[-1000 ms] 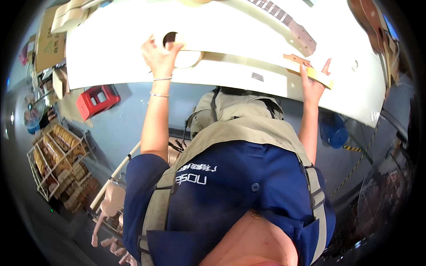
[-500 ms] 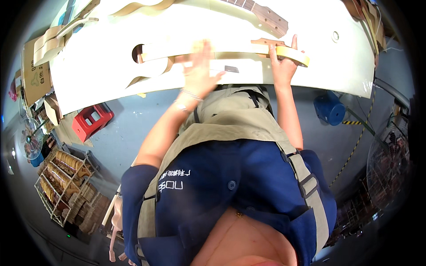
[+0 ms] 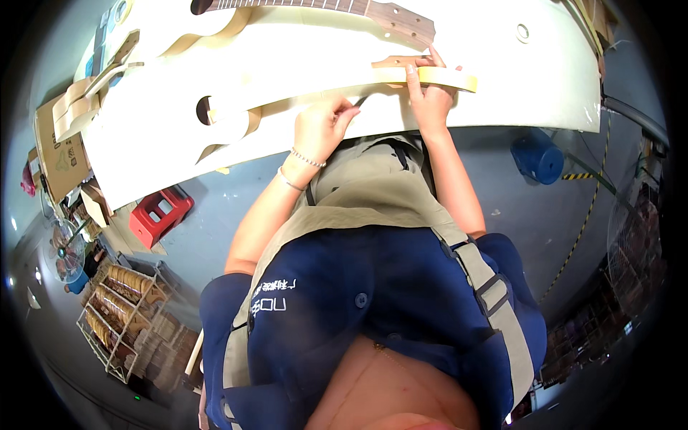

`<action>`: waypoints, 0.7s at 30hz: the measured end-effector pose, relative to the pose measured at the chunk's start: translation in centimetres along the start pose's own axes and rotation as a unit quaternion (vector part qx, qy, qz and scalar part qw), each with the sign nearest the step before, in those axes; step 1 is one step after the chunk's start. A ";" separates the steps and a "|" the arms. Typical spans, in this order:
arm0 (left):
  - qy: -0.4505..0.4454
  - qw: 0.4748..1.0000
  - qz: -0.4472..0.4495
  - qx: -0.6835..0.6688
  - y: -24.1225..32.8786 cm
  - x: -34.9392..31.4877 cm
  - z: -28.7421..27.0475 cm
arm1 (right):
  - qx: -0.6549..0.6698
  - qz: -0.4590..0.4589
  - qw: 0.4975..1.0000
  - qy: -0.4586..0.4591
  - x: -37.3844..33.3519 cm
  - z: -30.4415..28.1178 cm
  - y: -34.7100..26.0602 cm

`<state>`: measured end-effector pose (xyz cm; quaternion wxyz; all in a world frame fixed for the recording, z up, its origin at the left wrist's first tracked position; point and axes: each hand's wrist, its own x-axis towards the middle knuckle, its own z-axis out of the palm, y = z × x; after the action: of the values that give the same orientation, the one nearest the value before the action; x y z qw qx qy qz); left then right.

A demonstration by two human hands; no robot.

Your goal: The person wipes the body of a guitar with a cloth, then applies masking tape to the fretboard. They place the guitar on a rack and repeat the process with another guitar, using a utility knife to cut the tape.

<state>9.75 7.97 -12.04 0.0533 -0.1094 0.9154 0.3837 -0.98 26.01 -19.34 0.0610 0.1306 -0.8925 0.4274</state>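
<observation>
A small pale ukulele body [image 3: 252, 122] with a dark soundhole lies on the white bench, its neck and brown headstock [image 3: 394, 61] reaching to the right. Along the neck runs a pale strip that seems to be tape; glare washes out its edges. My right hand [image 3: 432, 107] grips a roll of yellow tape [image 3: 462, 79] beside the headstock, thumb pressing near the strip. Nearer to me, my left hand [image 3: 319, 129] is closed in a pinch on a thin dark flat piece [image 3: 362, 101], like a scraper blade, just below the neck.
Another ukulele with a dark fretboard [image 3: 301, 3] lies farther back, its headstock [image 3: 405, 25] near my right hand. A small ring [image 3: 522, 33] sits at the right. Below the bench [image 3: 516, 107] stand a red stool [image 3: 159, 215] and a blue bucket-like container [image 3: 537, 159].
My left hand has come off the strip and picked the dark flat piece up from the bench. The ukulele and my right hand with the tape roll appear shifted left as the view moved.
</observation>
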 end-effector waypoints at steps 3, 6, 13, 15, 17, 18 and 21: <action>0.089 0.943 -0.084 -0.310 1.8 2.1 1.8 | 0.001 0.001 1.000 -0.006 0.1 -0.3 -0.3; 0.075 0.941 -0.088 -0.318 1.6 3.2 2.5 | -0.005 0.006 1.000 -0.008 0.0 -0.2 -0.3; 0.090 0.943 -0.095 -0.306 1.0 3.7 3.1 | 0.002 0.006 1.000 0.003 0.0 -0.1 -0.5; 0.080 0.947 -0.106 -0.293 1.2 3.7 2.9 | -0.003 0.011 1.000 -0.001 -0.1 0.0 -0.5; 0.077 0.949 -0.114 -0.284 1.3 3.6 3.0 | 0.011 -0.062 0.998 0.018 -0.7 0.1 -1.5; 0.078 0.949 -0.115 -0.282 1.2 3.6 3.1 | 0.018 -0.100 0.994 0.029 -1.1 0.1 -2.6; 0.086 0.961 -0.099 -0.244 1.3 3.8 2.3 | 0.248 -0.245 0.921 -0.172 -2.8 -1.2 -6.8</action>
<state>5.73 9.92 -13.45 -0.0160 -0.2415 0.7796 0.5776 3.66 23.38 -14.11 -0.0249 0.4279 -0.6948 0.5775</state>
